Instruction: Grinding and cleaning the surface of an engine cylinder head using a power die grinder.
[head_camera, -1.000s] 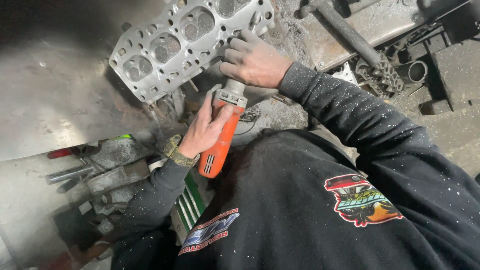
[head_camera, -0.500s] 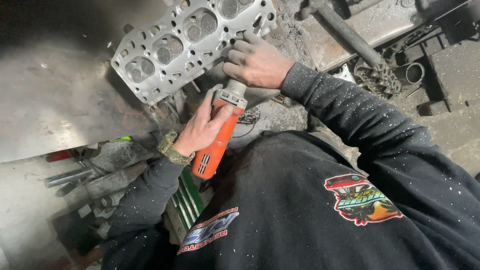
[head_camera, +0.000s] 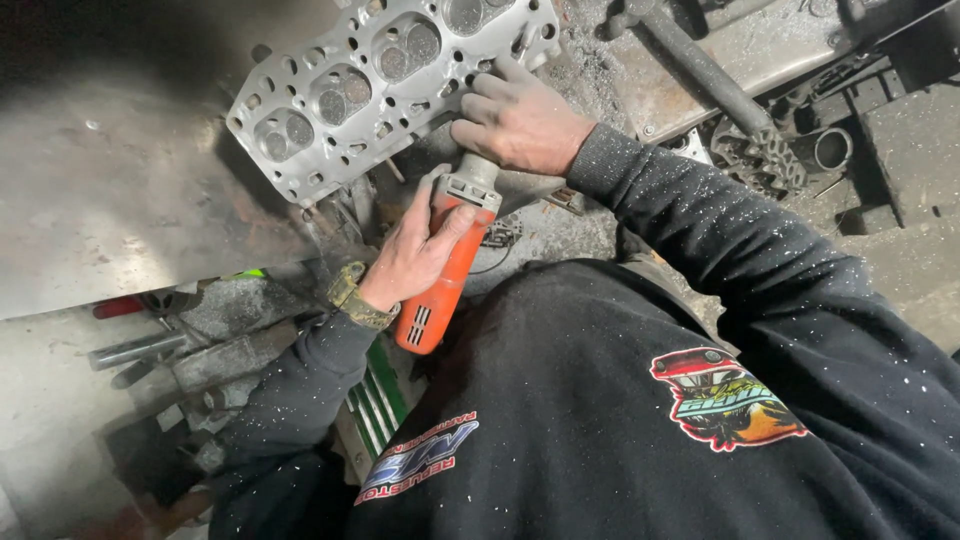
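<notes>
Grinder (head_camera: 440, 275) body sits in left hand (head_camera: 415, 255) grip; right hand (head_camera: 520, 120) clasps its head beside cylinder head (head_camera: 380, 80).

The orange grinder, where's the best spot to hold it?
Probably by its long orange body, from the side, as the left hand does now: that part is slim and round enough to wrap fingers around. The right hand steadies the grey head end by the cylinder head.
</notes>
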